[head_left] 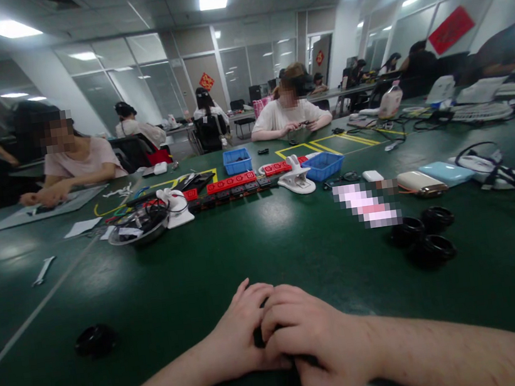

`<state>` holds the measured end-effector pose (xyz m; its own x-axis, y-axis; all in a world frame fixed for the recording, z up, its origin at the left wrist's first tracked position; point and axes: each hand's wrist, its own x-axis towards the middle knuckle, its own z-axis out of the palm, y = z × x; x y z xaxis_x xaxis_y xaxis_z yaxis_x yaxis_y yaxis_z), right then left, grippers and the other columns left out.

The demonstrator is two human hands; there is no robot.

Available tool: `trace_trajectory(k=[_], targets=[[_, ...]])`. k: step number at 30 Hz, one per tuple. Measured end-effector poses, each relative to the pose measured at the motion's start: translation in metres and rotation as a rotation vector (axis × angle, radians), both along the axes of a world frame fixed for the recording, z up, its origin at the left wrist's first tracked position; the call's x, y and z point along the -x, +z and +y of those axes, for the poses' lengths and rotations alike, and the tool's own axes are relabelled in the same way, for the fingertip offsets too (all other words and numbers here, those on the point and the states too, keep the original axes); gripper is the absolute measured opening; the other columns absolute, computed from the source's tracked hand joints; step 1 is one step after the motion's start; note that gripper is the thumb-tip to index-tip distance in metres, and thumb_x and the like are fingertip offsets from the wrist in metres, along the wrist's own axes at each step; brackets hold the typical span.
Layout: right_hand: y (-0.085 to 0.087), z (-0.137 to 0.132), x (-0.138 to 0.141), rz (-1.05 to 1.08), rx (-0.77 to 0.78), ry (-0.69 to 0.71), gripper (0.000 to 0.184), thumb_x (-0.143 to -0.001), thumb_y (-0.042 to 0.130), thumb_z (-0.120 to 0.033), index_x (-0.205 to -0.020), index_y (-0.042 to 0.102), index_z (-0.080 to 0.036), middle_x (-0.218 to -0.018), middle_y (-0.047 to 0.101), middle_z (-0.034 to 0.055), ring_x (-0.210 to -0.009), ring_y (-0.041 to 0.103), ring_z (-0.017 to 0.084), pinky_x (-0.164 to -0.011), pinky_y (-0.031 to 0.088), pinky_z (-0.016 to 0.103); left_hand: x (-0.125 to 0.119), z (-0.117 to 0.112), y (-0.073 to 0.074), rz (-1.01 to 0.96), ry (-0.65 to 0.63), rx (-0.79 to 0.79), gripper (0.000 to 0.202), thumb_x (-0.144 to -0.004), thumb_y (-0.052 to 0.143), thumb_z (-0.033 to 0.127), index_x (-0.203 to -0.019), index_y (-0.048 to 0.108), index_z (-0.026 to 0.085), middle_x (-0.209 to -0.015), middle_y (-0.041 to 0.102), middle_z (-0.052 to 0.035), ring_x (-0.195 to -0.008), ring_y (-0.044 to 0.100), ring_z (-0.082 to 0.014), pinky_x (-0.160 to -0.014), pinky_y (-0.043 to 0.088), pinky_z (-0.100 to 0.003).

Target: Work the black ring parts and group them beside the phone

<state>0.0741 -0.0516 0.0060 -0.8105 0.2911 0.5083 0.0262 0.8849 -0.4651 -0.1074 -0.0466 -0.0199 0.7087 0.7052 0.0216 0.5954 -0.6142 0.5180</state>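
Note:
My left hand (238, 338) and my right hand (321, 336) meet low in the middle of the head view, just above the green table. The curled fingers of both are closed round a small black part (258, 338). Only dark slivers of it show between the fingers, so its shape is mostly hidden. The right hand's fingers lie over the top, across the left hand's fingertips. A black ring-shaped part (95, 339) lies alone to the left. Several similar black round parts (431, 249) are grouped at the right.
Farther back on the green table (178, 279) are a metal bowl (139, 234) of cables, white clamps (297, 178), red power strips (232, 182) and blue bins (237, 161). A wrench (44, 270) lies left; a light-blue case (447, 173) lies right. Other people sit at tables beyond.

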Motion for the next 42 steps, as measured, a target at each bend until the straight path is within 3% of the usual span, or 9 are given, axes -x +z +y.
trace_trajectory(k=[6,10,14,19,24,31,35,38,42], targets=[[-0.0024,0.0018,-0.0001,-0.114,0.062,-0.301,0.031,-0.073,0.057,-0.034,-0.097,0.055,-0.015,-0.096,0.056,0.0072,-0.091,0.048,0.02,-0.084,0.038,0.038,0.0001,-0.0005,-0.0021,-0.047,0.056,0.013,0.058,-0.066,0.07,0.044,-0.117,0.05,0.024,-0.12,0.05,-0.006,-0.115,0.042,-0.0258,-0.106,0.013,-0.05],[-0.0044,0.0021,0.0016,-0.241,0.114,-0.372,0.035,-0.07,0.065,-0.039,-0.096,0.057,-0.016,-0.096,0.056,0.0075,-0.089,0.048,0.021,-0.081,0.038,0.038,-0.0004,-0.0001,-0.0009,-0.055,0.056,0.017,0.052,-0.065,0.071,0.042,-0.111,0.055,0.023,-0.117,0.051,-0.0063,-0.113,0.044,-0.0259,-0.106,0.013,-0.05],[-0.0039,0.0014,0.0021,-0.23,0.107,-0.311,0.026,-0.071,0.062,-0.028,-0.093,0.058,-0.016,-0.093,0.057,0.0061,-0.085,0.049,0.019,-0.078,0.039,0.035,-0.0009,-0.0006,-0.0001,-0.032,0.055,0.01,0.047,-0.065,0.071,0.042,-0.106,0.058,0.024,-0.114,0.052,-0.0051,-0.111,0.045,-0.0248,-0.106,0.014,-0.049],[-0.0039,0.0017,0.0015,-0.199,0.06,-0.155,0.02,-0.067,0.052,-0.021,-0.085,0.058,-0.015,-0.084,0.059,0.0052,-0.083,0.052,0.018,-0.077,0.041,0.033,-0.0012,-0.001,0.002,0.013,0.015,-0.013,0.056,-0.06,0.075,0.036,-0.112,0.056,0.027,-0.119,0.048,-0.0053,-0.115,0.041,-0.0269,-0.105,0.012,-0.052],[-0.0046,0.0022,0.002,-0.147,0.036,0.012,0.02,-0.061,0.043,-0.016,-0.075,0.058,-0.016,-0.081,0.06,0.0042,-0.081,0.054,0.016,-0.087,0.039,0.033,-0.0003,0.0005,0.0027,0.031,-0.027,-0.018,0.044,-0.062,0.072,0.047,-0.101,0.063,0.028,-0.119,0.048,-0.0048,-0.116,0.04,-0.0299,-0.104,0.012,-0.056],[-0.0051,0.0013,0.0016,-0.136,-0.002,0.049,0.022,-0.061,0.042,-0.015,-0.078,0.057,-0.017,-0.082,0.061,0.0042,-0.086,0.053,0.016,-0.092,0.036,0.033,0.0012,0.0005,-0.0017,0.018,-0.019,-0.03,0.06,-0.061,0.07,0.053,-0.114,0.055,0.029,-0.12,0.049,-0.005,-0.116,0.04,-0.0311,-0.104,0.013,-0.056],[-0.002,0.0004,0.0012,-0.039,-0.001,-0.07,0.027,-0.068,0.046,-0.019,-0.091,0.057,-0.015,-0.093,0.06,0.0066,-0.093,0.051,0.017,-0.091,0.036,0.035,0.0001,-0.0006,-0.0044,-0.019,0.04,-0.021,0.066,-0.064,0.072,0.043,-0.122,0.046,0.027,-0.118,0.051,-0.0046,-0.113,0.043,-0.026,-0.106,0.014,-0.051],[-0.001,0.0007,0.0006,-0.042,0.045,-0.215,0.029,-0.074,0.052,-0.029,-0.1,0.055,-0.015,-0.098,0.059,0.0079,-0.094,0.05,0.02,-0.085,0.038,0.037,-0.0001,-0.0005,-0.005,-0.06,0.067,-0.01,0.06,-0.065,0.07,0.047,-0.117,0.049,0.024,-0.117,0.051,-0.0056,-0.111,0.045,-0.0252,-0.106,0.015,-0.049],[-0.0034,0.0009,0.0006,-0.123,0.093,-0.351,0.035,-0.074,0.059,-0.041,-0.098,0.055,-0.016,-0.097,0.057,0.0077,-0.089,0.049,0.021,-0.081,0.038,0.038,-0.0001,0.0001,-0.0049,-0.066,0.079,-0.017,0.054,-0.066,0.069,0.048,-0.11,0.053,0.022,-0.117,0.05,-0.0071,-0.111,0.044,-0.0265,-0.105,0.017,-0.049]])
